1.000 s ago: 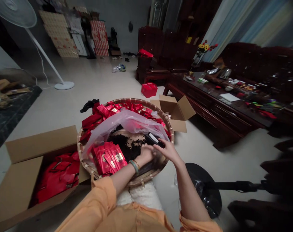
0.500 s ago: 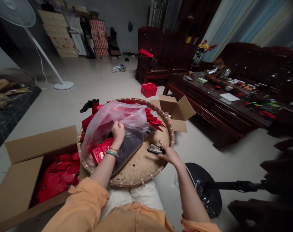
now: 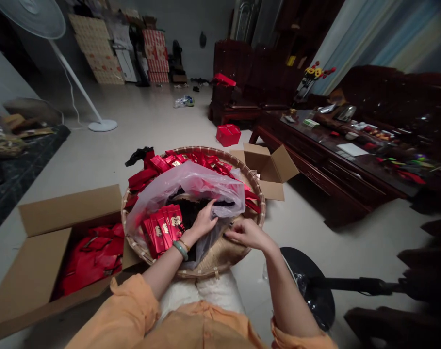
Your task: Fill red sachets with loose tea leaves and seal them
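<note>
A clear plastic bag (image 3: 220,186) with dark, shredded-looking contents (image 3: 194,207) lies open in a round woven bamboo tray (image 3: 220,257) at my lap. My left hand (image 3: 204,222) is closed on the near edge of the bag, on the right of its mouth. Red packets with gold labels (image 3: 164,228) lie in a fanned stack just left of that wrist. My right hand (image 3: 248,234) is curled over the right side of the tray, beside the bag. Dark ends of small tongs (image 3: 226,235) show at its fingertips; the rest is hidden.
More red packets (image 3: 202,159) line the tray's far rim. A carton (image 3: 71,198) of red packets stands at left, an open carton (image 3: 266,167) beyond the tray at right. A black round stand base (image 3: 315,291) sits right, a low wooden table (image 3: 315,155) farther off.
My left hand has moved right, drawing the bag's edge with it, so the dark contents and red packets show more. My right hand has turned, and the tongs are now mostly hidden.
</note>
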`<state>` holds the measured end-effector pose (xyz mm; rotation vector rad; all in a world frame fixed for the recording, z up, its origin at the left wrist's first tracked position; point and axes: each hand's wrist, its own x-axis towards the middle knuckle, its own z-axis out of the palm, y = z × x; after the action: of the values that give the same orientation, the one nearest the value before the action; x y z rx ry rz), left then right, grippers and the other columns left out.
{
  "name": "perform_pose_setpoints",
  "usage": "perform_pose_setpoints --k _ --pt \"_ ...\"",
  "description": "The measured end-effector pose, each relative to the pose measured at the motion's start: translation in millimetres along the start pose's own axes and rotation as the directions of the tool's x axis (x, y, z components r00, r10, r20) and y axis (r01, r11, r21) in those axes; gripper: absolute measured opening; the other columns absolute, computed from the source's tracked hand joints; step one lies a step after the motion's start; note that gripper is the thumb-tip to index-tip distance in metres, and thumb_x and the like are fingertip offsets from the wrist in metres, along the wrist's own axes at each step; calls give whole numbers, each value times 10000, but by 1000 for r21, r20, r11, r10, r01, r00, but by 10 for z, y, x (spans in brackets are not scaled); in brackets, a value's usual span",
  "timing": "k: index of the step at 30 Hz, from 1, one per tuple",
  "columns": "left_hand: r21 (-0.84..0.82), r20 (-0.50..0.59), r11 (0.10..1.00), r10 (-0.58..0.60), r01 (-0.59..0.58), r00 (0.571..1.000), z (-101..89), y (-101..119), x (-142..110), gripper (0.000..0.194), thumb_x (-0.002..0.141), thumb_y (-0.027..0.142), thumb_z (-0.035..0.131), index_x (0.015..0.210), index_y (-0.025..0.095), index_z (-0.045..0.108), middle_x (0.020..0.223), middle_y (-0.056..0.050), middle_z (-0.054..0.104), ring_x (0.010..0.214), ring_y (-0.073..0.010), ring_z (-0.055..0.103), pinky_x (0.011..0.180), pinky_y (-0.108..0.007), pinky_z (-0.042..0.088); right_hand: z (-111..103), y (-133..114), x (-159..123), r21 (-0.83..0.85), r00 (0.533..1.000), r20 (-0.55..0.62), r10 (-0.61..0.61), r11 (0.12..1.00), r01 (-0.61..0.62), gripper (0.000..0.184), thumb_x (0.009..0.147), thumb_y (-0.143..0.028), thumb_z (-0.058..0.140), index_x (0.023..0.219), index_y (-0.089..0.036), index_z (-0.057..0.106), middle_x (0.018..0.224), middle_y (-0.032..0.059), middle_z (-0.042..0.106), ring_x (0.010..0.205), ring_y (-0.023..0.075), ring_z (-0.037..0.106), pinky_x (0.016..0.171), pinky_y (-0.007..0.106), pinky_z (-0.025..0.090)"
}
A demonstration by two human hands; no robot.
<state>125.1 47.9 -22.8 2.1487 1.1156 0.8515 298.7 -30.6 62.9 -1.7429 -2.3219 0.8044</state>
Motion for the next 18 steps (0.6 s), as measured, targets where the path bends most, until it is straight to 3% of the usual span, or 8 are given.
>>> perform_pose_setpoints --k 3,6,7,9,12,15,18 --pt "110 6 993 44 -44 999 -54 -38 -27 504 706 0 433 1169 177 524 1107 -81 613 1005 -205 537 898 -367 440 -38 -247 246 -8 971 -122 -206 978 206 220 828 -277 538 1014 -198 624 966 46 651 862 181 586 755 267 438" --pt "176 -1 984 43 -42 999 -153 -83 -14 458 694 -43 398 1025 190 614 931 -73 650 909 -223 537 835 -394 454 55 -276 563 -252 977 -205 -59 968 5 602 680 -137 668 1250 -195 482 1219 128 532 1065 268 512 825 331 441" --pt "179 -5 983 48 -46 999 -183 -91 -11 459 692 -48 401 1014 197 619 927 -72 646 918 -225 532 839 -396 449 98 -240 655 -296 980 -200 -4 954 -57 605 665 -117 676 1236 -202 494 1198 130 544 1079 278 505 832 335 442" --pt "196 -40 980 42 -33 998 -207 -82 -27 468 700 -37 417 1060 201 596 1004 -79 621 983 -231 516 878 -404 429 171 -133 801 -315 972 -223 79 937 -148 435 732 -101 605 1155 -188 552 1106 145 592 1071 286 516 824 343 447" --pt "236 -125 967 -66 94 990 -126 -25 -121 499 729 97 528 1223 138 468 1142 -149 541 1072 -270 489 905 -418 405 212 42 958 -279 955 -264 134 937 -208 286 849 -76 405 1059 -115 595 999 193 625 1004 287 562 812 380 450" --pt "349 -24 897 -281 272 959 16 17 -238 688 665 245 668 1283 127 389 998 -135 583 926 -269 569 770 -356 448 180 161 1124 -210 942 -295 159 951 -227 310 874 -75 365 1106 -75 572 995 195 628 986 274 583 858 393 433" --pt "417 -16 849 -351 325 936 57 -13 -245 450 709 150 582 1153 168 507 827 -87 598 771 -231 586 672 -314 435 129 205 1324 -112 934 -330 137 977 -183 294 898 -140 411 1153 -97 552 1081 183 599 1047 263 556 913 385 416"
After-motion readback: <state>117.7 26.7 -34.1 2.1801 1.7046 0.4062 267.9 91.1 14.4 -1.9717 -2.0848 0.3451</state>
